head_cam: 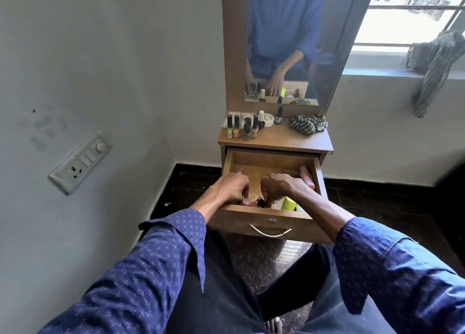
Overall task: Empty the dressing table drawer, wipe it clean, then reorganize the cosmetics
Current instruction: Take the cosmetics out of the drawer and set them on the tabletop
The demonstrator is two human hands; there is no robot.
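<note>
Both your left hand (230, 187) and right hand (279, 187) curl into the open wooden drawer (266, 162) — gripping small cosmetics, probably; lift them clear onto the wooden counter (289, 138).

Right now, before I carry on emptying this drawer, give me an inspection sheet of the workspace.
Surface: dressing table top, wood, partly bare.
Job's things: drawer pulled open; small items remain at its front, a lime-green container and a pink bottle at its right.
Clutter: nail polish bottles, a white round tin and a striped cloth on top.
Grippers: left hand and right hand both in the drawer, fingers curled; what they hold is hidden.
Cables: nothing seen.
Surroundings: mirror, wall switchboard, cloth on the window sill.
</note>
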